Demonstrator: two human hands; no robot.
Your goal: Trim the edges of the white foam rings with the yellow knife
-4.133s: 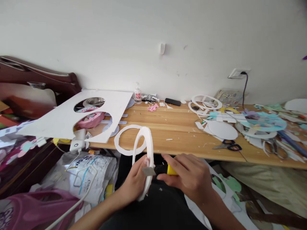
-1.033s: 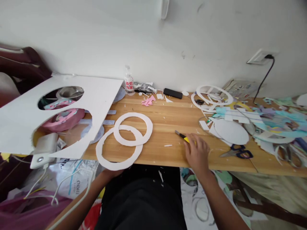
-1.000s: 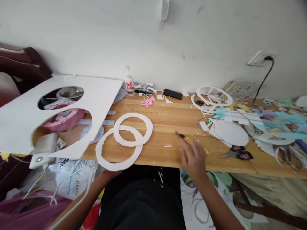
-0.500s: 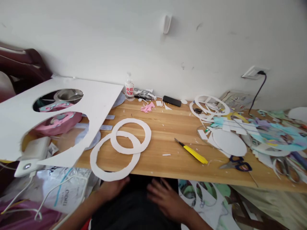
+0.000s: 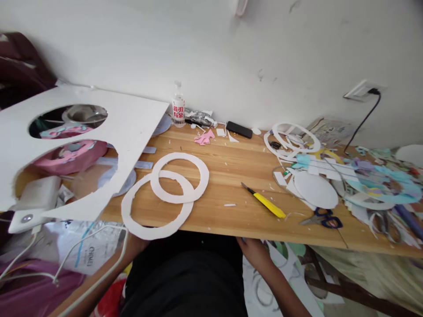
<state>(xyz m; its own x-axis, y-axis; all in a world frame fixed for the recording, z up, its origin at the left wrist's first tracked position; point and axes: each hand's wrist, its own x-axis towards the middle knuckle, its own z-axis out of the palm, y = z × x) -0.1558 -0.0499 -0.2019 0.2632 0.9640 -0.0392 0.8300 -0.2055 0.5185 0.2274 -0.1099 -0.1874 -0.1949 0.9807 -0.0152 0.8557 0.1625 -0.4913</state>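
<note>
Two white foam rings lie overlapped on the wooden table (image 5: 231, 169): the upper ring (image 5: 202, 176) rests on the lower ring (image 5: 132, 220), which juts past the front edge. A yellow utility knife (image 5: 268, 206) lies on the wood to their right, blade out, with no hand on it. My left hand (image 5: 134, 243) is below the table edge under the lower ring, mostly hidden. My right hand (image 5: 251, 252) is low under the table edge beside my dark lap, next to white cut sheets on the floor; its fingers are hidden.
A large white foam board (image 5: 132, 127) with cut-out holes leans over the left end of the table. A bottle (image 5: 178, 108) and a black phone (image 5: 240, 130) stand by the wall. Blue-handled scissors (image 5: 322, 218), a white disc (image 5: 315, 189) and coloured scraps crowd the right side.
My hands held a ring and the knife earlier; the ring went onto the other ring and the knife onto the table. Both hands have since dropped below the table edge.
</note>
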